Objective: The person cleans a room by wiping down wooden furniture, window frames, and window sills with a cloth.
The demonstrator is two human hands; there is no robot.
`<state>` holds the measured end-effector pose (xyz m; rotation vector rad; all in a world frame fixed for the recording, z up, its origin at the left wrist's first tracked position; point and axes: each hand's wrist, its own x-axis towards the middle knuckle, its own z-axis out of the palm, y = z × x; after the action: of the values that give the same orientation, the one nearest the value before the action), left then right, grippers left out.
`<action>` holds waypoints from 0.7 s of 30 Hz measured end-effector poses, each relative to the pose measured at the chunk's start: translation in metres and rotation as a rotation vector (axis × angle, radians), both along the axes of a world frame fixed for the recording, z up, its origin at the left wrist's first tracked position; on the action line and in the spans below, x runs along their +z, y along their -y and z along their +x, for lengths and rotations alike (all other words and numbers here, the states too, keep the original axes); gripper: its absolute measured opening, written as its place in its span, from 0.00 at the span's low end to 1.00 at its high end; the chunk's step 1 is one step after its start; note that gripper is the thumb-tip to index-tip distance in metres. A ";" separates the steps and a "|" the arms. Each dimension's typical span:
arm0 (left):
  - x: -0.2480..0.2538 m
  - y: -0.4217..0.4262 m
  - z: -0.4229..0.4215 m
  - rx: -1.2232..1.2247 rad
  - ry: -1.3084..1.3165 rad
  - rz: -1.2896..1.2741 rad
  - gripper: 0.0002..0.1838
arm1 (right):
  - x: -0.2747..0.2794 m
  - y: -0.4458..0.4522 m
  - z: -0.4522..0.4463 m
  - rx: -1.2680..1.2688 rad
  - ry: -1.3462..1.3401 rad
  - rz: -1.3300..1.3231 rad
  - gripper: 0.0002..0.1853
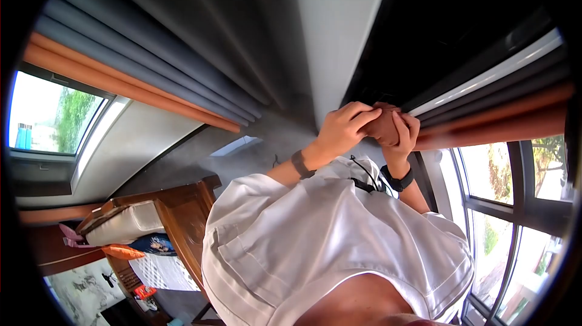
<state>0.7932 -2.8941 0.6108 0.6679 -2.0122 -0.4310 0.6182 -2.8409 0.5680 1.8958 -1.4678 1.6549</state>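
Note:
A bunched reddish-brown cloth (383, 127) is between my two hands, just in front of my white shirt (333, 229). My left hand (344, 131), with a brown band on its wrist, grips the cloth from the left side with bent fingers. On the other side, my right hand (402, 138) has its fingers curled over the cloth, and a black watch (397, 178) is on that wrist. Beyond the hands lie a large dark panel (448, 29) and a pale grey strip (339, 29).
Grey curtains (139, 47) with an orange edge (133, 86) hang at the left, beside a window (54, 114). A wooden sofa (188, 217) with cushions stands at the lower left. More curtains (497, 120) and tall windows (491, 229) are at the right.

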 end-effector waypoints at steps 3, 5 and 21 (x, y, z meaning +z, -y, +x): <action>0.004 0.010 0.045 0.035 -0.068 -0.066 0.29 | 0.018 0.013 0.040 0.061 -0.036 -0.031 0.31; 0.021 0.021 0.067 0.044 -0.166 -0.098 0.31 | 0.051 0.029 0.065 0.105 -0.036 -0.066 0.33; -0.052 0.072 0.085 -0.027 -0.270 0.135 0.31 | 0.006 0.053 0.120 -0.141 -0.105 0.005 0.36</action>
<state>0.8781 -2.9665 0.5585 0.6295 -1.7495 -0.6428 0.7381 -2.8942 0.5738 1.8075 -1.5267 1.4678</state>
